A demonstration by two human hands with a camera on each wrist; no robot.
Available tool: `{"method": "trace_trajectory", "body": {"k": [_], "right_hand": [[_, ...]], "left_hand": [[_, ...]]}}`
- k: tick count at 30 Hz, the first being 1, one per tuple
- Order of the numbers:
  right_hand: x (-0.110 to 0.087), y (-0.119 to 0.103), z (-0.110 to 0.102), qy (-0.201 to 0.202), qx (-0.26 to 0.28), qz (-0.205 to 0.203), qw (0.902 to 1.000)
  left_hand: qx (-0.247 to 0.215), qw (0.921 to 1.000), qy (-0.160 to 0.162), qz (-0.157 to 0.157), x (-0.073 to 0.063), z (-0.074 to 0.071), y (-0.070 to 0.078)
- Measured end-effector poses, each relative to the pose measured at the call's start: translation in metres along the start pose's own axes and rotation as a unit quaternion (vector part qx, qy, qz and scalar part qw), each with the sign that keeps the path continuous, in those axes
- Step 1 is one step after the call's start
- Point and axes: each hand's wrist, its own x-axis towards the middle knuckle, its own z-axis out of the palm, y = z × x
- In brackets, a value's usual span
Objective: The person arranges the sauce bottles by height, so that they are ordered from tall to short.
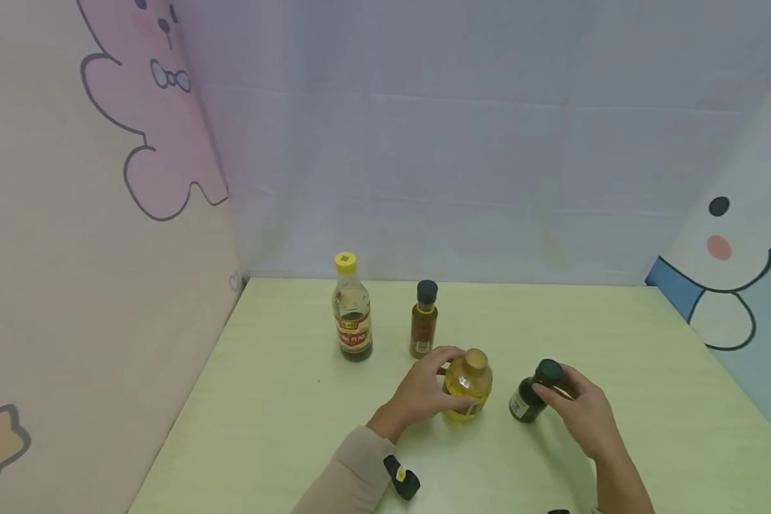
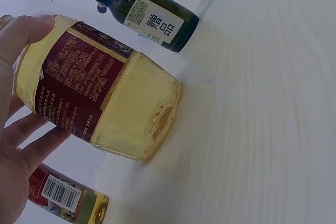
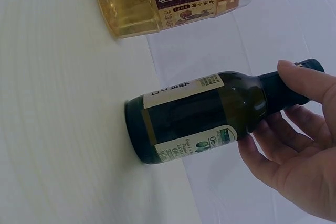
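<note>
My left hand (image 1: 424, 391) grips a clear bottle of yellow cooking oil (image 1: 467, 389), thumb on the near side and fingers round the far side. In the left wrist view this oil bottle (image 2: 84, 82) shows a dark red label. To its right, my right hand (image 1: 585, 414) holds a small dark green olive oil bottle (image 1: 528, 400) by its neck, just below the cap. The right wrist view shows this olive oil bottle (image 3: 194, 119) with pale labels, one printed with olives. It leans somewhat in the head view; whether its base touches the table, I cannot tell.
Behind the hands, a yellow-capped bottle of dark sauce (image 1: 353, 321) stands at the left on the pale table (image 1: 263, 428). A slim dark-capped bottle (image 1: 423, 325) stands behind the oil bottle. A pale curtain (image 1: 462, 157) hangs along the back edge.
</note>
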Motion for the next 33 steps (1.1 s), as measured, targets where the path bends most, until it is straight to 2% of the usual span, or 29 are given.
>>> {"method": "trace_trajectory", "body": {"k": [7,15,33], "right_hand": [[0.000,-0.001,-0.001,-0.002,0.000,0.000,1.0000],[0.000,0.000,-0.002,0.000,0.003,0.000,1.0000],[0.001,0.001,0.000,-0.003,0.009,-0.001,1.0000]], "left_hand": [[-0.001,0.9999,0.014,-0.007,0.005,0.002,0.002],[0.008,0.9990,0.045,-0.004,0.017,0.008,0.002],[0.047,0.9950,0.088,0.002,0.043,0.019,-0.008]]}}
